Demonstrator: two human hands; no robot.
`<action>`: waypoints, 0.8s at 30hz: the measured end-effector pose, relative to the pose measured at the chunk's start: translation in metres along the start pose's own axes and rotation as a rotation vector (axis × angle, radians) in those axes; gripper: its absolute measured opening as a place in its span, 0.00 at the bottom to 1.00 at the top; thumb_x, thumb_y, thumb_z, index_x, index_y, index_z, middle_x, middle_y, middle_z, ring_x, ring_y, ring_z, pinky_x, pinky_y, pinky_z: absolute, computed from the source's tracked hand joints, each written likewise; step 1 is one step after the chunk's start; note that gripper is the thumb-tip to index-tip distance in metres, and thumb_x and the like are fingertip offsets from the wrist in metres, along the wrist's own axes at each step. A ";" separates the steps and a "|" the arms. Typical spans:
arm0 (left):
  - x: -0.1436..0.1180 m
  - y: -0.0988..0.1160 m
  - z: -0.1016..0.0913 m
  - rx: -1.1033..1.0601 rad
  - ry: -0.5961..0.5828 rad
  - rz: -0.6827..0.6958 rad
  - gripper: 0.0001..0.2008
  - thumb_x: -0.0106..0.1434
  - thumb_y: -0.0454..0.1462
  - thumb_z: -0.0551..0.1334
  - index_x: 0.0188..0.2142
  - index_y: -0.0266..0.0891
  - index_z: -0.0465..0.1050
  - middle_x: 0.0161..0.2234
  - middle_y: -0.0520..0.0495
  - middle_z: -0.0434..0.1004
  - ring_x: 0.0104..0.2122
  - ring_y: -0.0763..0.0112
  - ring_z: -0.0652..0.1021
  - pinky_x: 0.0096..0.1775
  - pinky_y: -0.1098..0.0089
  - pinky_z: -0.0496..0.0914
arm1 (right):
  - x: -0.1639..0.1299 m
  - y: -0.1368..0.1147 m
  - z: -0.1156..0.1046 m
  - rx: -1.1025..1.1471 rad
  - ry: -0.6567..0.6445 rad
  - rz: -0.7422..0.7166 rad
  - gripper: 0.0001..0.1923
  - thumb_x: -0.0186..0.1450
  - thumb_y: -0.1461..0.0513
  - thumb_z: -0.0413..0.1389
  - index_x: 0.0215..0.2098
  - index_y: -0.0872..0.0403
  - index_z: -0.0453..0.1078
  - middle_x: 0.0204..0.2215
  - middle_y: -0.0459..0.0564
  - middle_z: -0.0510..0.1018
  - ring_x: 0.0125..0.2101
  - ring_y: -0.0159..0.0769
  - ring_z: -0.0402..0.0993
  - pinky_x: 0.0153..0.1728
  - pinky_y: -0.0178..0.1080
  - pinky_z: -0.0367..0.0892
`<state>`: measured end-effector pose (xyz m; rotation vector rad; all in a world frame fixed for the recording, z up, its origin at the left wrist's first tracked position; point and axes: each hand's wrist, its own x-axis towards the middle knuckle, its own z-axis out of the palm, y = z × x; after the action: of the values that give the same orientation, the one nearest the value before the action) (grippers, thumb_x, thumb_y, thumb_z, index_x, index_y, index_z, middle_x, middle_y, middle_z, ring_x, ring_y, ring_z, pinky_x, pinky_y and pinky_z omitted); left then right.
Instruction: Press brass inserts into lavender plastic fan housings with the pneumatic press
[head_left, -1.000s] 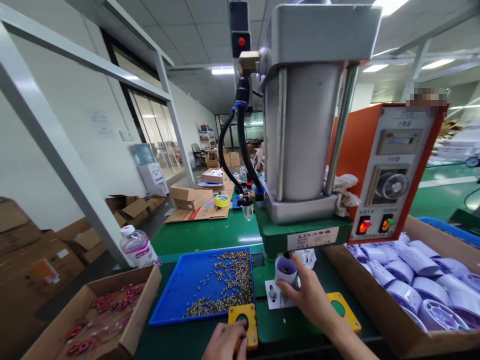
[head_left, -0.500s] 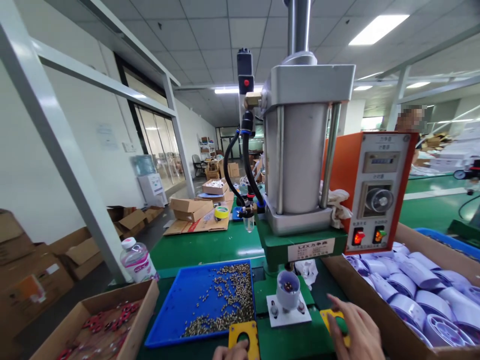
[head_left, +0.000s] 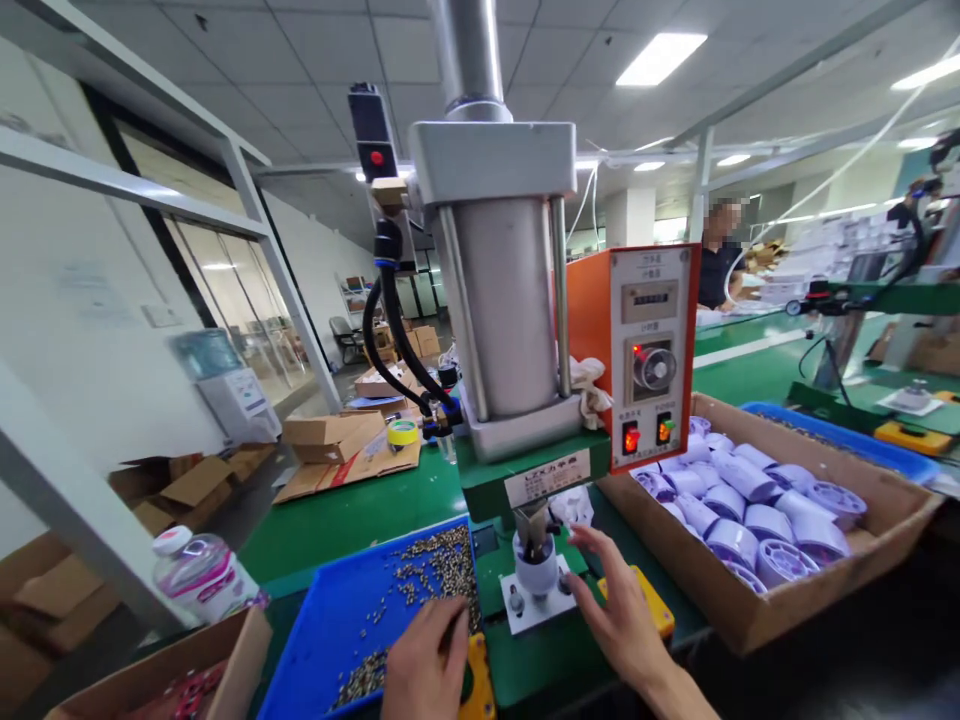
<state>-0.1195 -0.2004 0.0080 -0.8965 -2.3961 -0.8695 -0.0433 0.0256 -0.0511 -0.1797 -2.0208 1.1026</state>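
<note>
lilac-white plastic forms the cup (head_left: 535, 574) i am watching from my remote seat, and i take it as the centre of my dial; it stands on the pale plate (head_left: 531, 617) below the press (head_left: 504, 310), which rises at twelve o'clock. as i judge it, loading is done: the cup is seated, and the ram (head_left: 532, 532) is down at its mouth, seemingly inside, though i can't see what it bears on. left over, i think, are the press stroke's finish and the cup's release, since it is neither clear of the ram nor off the plate. at half past two a carton (head_left: 739, 625) holds many similar pieces; i can't tell whether those are finished. the cup's long axis runs upright, mouth toward twelve, base toward six. my right hand (head_left: 626, 615) is at four o'clock, fingers wide, near the cup and apparently apart from it. my left hand (head_left: 426, 655) is at eight, over the edge of the blue tray (head_left: 322, 625) of small metal parts and close to a yellow switch box (head_left: 480, 685); its fingers are bunched narrow, and i can't tell whether they pinch anything.
</note>
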 end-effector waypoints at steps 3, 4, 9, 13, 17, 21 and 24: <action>0.035 0.021 -0.003 -0.025 -0.082 -0.089 0.12 0.62 0.40 0.55 0.35 0.44 0.78 0.33 0.50 0.83 0.32 0.67 0.81 0.38 0.68 0.75 | 0.018 -0.021 0.020 0.182 -0.116 -0.029 0.35 0.60 0.61 0.57 0.63 0.48 0.50 0.58 0.52 0.67 0.57 0.43 0.65 0.56 0.44 0.64; 0.045 0.028 -0.004 -0.041 -0.120 -0.105 0.12 0.62 0.40 0.55 0.35 0.43 0.78 0.33 0.50 0.83 0.32 0.67 0.81 0.38 0.67 0.74 | 0.022 -0.025 0.025 0.219 -0.143 -0.028 0.36 0.59 0.62 0.57 0.63 0.49 0.52 0.58 0.52 0.67 0.58 0.43 0.64 0.57 0.44 0.63; 0.080 0.058 -0.006 -0.126 -0.287 -0.061 0.11 0.62 0.36 0.54 0.34 0.41 0.76 0.34 0.48 0.81 0.35 0.66 0.79 0.40 0.66 0.71 | 0.027 -0.035 0.037 0.292 -0.141 0.048 0.30 0.56 0.65 0.57 0.57 0.51 0.59 0.53 0.52 0.72 0.55 0.43 0.67 0.57 0.42 0.62; 0.093 0.072 0.006 0.021 -0.407 0.018 0.11 0.60 0.32 0.54 0.35 0.38 0.75 0.40 0.43 0.80 0.44 0.62 0.77 0.48 0.63 0.68 | 0.025 -0.032 0.038 0.284 -0.144 0.106 0.31 0.54 0.65 0.58 0.56 0.53 0.61 0.53 0.54 0.72 0.55 0.44 0.67 0.56 0.45 0.62; 0.096 0.076 0.021 0.204 -0.475 0.039 0.11 0.60 0.33 0.57 0.42 0.38 0.73 0.43 0.42 0.79 0.47 0.61 0.76 0.50 0.62 0.67 | 0.027 -0.030 0.039 0.326 -0.155 0.115 0.34 0.54 0.64 0.59 0.59 0.53 0.59 0.55 0.54 0.71 0.55 0.44 0.67 0.57 0.46 0.61; 0.094 0.078 0.023 0.282 -0.497 0.033 0.08 0.61 0.35 0.58 0.38 0.38 0.74 0.42 0.42 0.79 0.46 0.60 0.77 0.48 0.63 0.69 | 0.029 -0.031 0.036 0.361 -0.181 0.083 0.34 0.54 0.65 0.59 0.59 0.52 0.59 0.54 0.53 0.71 0.54 0.43 0.69 0.56 0.46 0.62; 0.095 0.080 0.019 0.325 -0.525 0.092 0.09 0.62 0.36 0.56 0.40 0.39 0.74 0.42 0.43 0.79 0.46 0.60 0.76 0.48 0.64 0.69 | 0.030 -0.031 0.035 0.354 -0.178 0.085 0.34 0.54 0.65 0.59 0.59 0.52 0.59 0.53 0.53 0.72 0.53 0.43 0.69 0.56 0.46 0.62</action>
<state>-0.1332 -0.0997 0.0814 -1.1985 -2.7875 -0.2038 -0.0806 -0.0023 -0.0204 0.0158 -1.9457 1.5555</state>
